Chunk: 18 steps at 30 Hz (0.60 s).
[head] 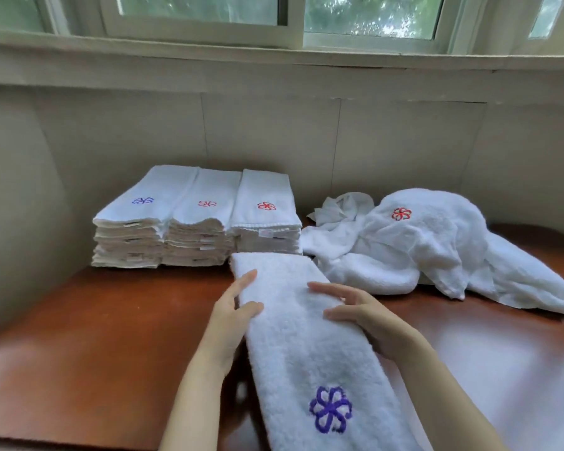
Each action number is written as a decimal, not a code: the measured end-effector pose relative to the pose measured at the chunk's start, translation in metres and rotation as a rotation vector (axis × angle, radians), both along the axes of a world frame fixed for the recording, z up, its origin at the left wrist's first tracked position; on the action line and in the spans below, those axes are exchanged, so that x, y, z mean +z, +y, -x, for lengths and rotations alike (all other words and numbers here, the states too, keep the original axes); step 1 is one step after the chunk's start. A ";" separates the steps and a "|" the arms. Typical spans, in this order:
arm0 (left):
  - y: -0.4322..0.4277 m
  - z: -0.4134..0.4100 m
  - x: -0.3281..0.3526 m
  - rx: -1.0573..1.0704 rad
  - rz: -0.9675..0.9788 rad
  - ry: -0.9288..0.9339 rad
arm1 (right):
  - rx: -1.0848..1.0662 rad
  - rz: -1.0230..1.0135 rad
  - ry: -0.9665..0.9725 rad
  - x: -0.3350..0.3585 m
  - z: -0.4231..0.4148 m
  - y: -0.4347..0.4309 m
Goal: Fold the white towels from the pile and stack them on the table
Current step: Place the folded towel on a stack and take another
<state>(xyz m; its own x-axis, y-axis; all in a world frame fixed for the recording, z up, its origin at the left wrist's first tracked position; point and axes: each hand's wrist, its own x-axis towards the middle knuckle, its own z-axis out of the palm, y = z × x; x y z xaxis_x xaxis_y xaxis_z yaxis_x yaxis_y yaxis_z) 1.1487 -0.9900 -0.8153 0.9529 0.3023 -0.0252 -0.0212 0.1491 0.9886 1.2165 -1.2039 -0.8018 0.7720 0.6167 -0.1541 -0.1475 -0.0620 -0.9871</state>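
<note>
A white towel [306, 346] folded into a long narrow strip lies on the brown table [95, 336], running from the near edge toward the stacks. A purple flower is stitched near its close end. My left hand [233, 312] lies along the strip's left edge, fingers straight, thumb on top of the cloth. My right hand [358, 307] is at the right edge, fingers straight over the top, thumb on the cloth. Three stacks of folded towels [196, 222] stand side by side at the back. A loose pile of white towels [430, 249] lies at the back right.
A pale wall [274, 131] runs right behind the stacks, with a window above. The pile trails off toward the table's right edge. Bare tabletop shows on the left and the near right.
</note>
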 end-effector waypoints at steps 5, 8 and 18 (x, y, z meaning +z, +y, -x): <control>0.042 -0.011 0.060 0.012 0.014 -0.184 | 0.013 -0.178 -0.094 0.062 -0.022 0.044; 0.086 -0.038 0.111 0.059 -0.083 -0.279 | 0.028 -0.275 -0.157 0.098 -0.048 0.091; 0.298 -0.159 0.172 0.069 -0.209 0.252 | -0.122 -0.274 -0.081 0.147 -0.222 0.358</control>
